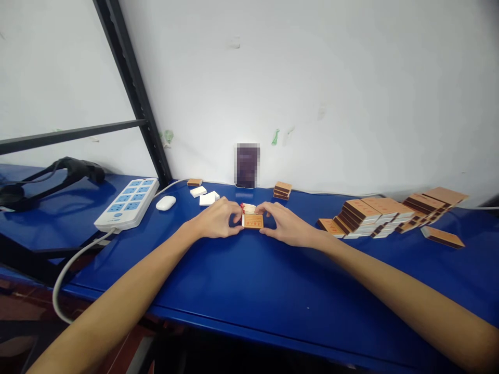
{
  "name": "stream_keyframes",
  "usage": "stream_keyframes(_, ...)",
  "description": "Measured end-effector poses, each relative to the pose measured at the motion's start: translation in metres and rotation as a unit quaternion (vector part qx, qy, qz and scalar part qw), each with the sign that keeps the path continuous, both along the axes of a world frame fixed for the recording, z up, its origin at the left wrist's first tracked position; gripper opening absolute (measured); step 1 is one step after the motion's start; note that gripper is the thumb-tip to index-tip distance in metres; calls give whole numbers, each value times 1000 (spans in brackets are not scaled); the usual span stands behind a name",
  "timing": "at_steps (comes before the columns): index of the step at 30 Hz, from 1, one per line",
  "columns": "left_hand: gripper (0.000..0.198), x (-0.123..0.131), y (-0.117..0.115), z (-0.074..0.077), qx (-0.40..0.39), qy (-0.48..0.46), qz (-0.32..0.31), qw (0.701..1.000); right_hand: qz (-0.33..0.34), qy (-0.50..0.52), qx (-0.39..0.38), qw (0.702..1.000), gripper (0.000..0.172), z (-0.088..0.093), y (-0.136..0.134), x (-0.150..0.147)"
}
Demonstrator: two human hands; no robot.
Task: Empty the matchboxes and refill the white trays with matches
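Observation:
An orange-brown matchbox [253, 222] lies on the blue table between my two hands. Just behind it is a row of red-tipped matches [248, 209]; whether they rest in a tray or on the table I cannot make out. My left hand [220, 218] curls thumb and forefinger around the box's left end, where a strip of white shows. From the right, my right hand [286, 223] has its thumb at the box's near right corner and its forefinger at the right end of the matches.
Stacked matchboxes [362, 210] stand to the right, with a single matchbox [443, 237] before them. A small stack [282, 190] is by the wall. White box trays [209, 198], a white case [166, 203], a power strip [128, 203] and a black rack post [136, 93] are leftward.

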State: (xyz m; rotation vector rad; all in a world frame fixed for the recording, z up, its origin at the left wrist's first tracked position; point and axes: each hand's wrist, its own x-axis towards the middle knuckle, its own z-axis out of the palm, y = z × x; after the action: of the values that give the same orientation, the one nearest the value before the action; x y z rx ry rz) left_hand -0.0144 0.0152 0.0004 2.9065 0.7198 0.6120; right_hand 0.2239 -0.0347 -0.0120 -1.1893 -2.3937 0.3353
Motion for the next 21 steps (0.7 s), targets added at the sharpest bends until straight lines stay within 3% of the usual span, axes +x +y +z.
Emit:
stream_keyframes(14,26,-6,2,2,-26,3,0,1000,-11,-67,-16,998,35,14,5,20)
stream_keyframes(21,16,-5,1,0,-17,6,5,1000,-149,-214,-39,965,37,22,3,33)
